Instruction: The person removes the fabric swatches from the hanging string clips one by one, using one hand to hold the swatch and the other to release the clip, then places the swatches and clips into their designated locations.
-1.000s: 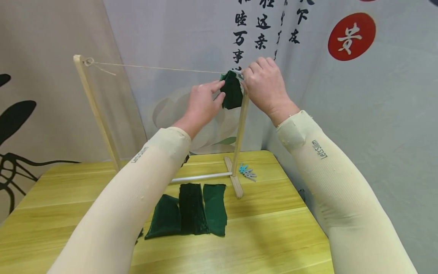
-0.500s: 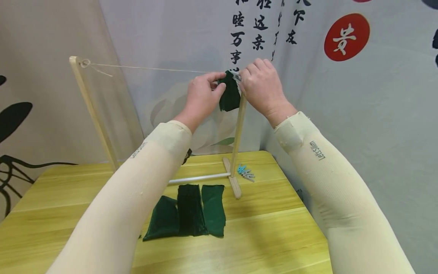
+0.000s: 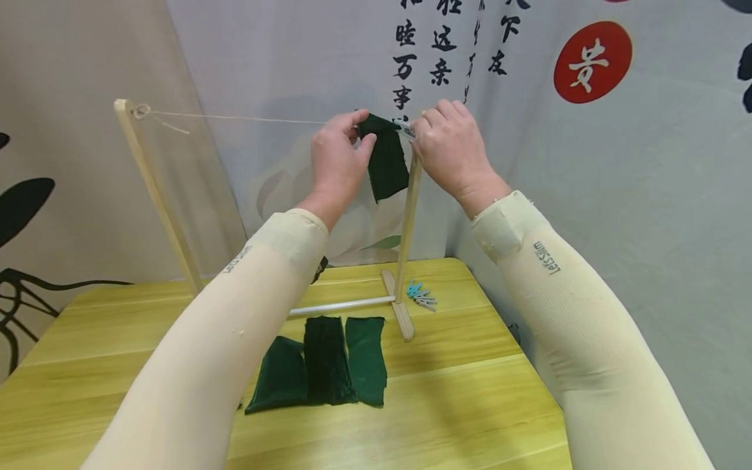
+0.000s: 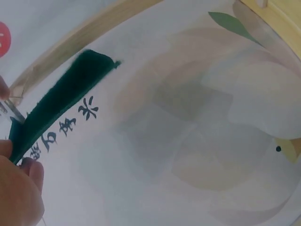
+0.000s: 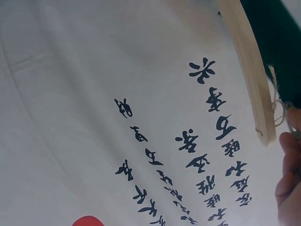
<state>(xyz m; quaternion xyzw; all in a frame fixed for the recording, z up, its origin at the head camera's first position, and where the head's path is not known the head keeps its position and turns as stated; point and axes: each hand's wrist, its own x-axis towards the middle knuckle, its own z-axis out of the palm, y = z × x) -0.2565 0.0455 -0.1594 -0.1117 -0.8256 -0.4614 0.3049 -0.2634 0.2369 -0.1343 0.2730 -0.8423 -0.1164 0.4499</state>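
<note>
A dark green cloth (image 3: 389, 166) hangs at the right end of a string (image 3: 247, 119) tied between two wooden posts. My left hand (image 3: 339, 156) pinches its upper left corner between thumb and fingers. At the cloth's upper right corner is a grey clothespin (image 3: 404, 128), its far end gripped by my right hand (image 3: 449, 147) beside the top of the right post (image 3: 409, 222). In the left wrist view the cloth (image 4: 70, 87) slants away from the left fingertips, with the clothespin (image 4: 16, 113) at its edge. The right wrist view shows my right hand (image 5: 291, 181) only partly.
Three green cloths (image 3: 329, 359) lie side by side on the wooden table (image 3: 458, 405). Several blue and grey clothespins (image 3: 422, 297) lie beside the right post's foot (image 3: 405, 321). A pale bar (image 3: 343, 305) runs low to that foot. The left post (image 3: 155, 189) stands beyond my left arm.
My left hand has moved left along the string, drawing the cloth's upper left corner with it, so the cloth spreads wider. The right hand keeps its place at the clothespin.
</note>
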